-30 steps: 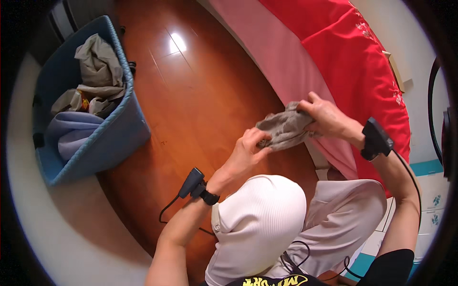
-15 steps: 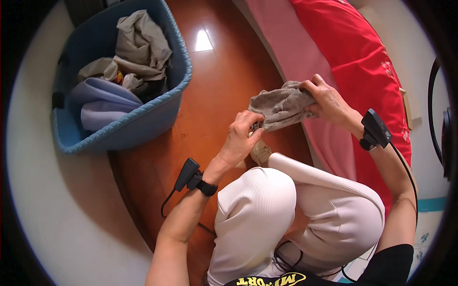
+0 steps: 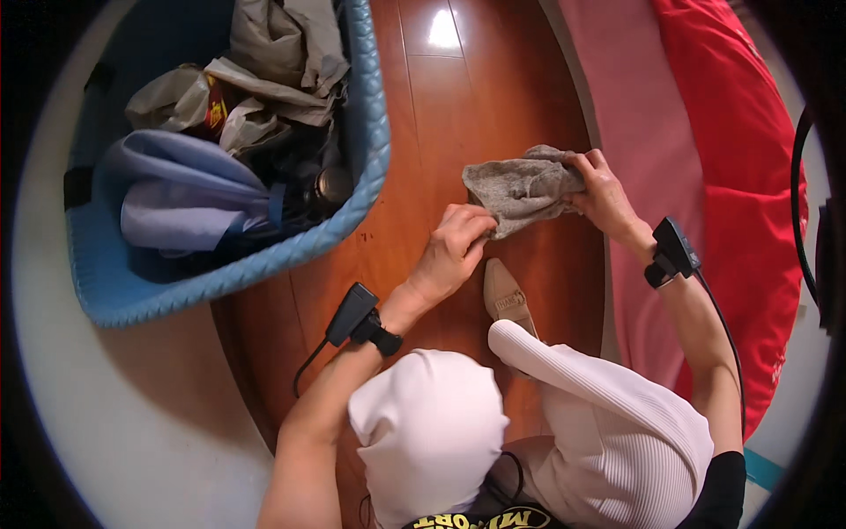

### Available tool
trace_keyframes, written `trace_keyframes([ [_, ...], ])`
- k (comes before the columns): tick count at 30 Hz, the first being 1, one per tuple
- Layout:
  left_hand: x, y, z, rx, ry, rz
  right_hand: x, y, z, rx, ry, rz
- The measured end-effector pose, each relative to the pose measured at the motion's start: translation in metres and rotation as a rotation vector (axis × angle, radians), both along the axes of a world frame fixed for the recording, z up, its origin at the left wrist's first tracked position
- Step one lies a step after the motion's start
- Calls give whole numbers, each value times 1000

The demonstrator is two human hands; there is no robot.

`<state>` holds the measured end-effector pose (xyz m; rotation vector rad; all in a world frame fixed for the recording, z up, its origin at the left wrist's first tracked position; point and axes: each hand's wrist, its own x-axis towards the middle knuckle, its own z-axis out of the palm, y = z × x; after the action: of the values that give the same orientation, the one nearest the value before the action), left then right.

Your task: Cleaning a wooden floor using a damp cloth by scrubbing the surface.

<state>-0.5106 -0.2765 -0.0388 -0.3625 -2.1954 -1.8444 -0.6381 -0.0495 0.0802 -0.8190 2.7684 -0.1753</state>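
A crumpled grey cloth (image 3: 518,189), soft and speckled, hangs between my two hands above the floor. My left hand (image 3: 451,245) pinches its near left corner, fingers pressed together. At the other end, my right hand (image 3: 608,196) grips a bunched part between thumb and fingers. Part of the cloth is folded over on itself, so I cannot tell its full shape. Each of my wrists wears a black strap with a small black device.
A blue basket with a braided rim (image 3: 370,159) stands at the left, holding beige bags (image 3: 286,44) and a folded lavender cloth (image 3: 181,198). Pink and red fabric (image 3: 731,115) drapes along the right. A beige shoe (image 3: 506,291) rests on the wooden floor (image 3: 432,106) near my knees.
My view has shifted, so the basket looks larger and closer. My hands still hold the cloth, now opened out somewhat more at its left end. The beige shoe shows more fully.
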Motion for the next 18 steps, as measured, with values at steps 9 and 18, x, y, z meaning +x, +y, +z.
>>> trace_keyframes([
  [9, 34, -64, -53, -282, -275, -273, -27, 34, -63, -79, -222, -64],
  [18, 317, -252, -22, 407, -1055, 591, -57, 14, -102, -201, -90, -150],
])
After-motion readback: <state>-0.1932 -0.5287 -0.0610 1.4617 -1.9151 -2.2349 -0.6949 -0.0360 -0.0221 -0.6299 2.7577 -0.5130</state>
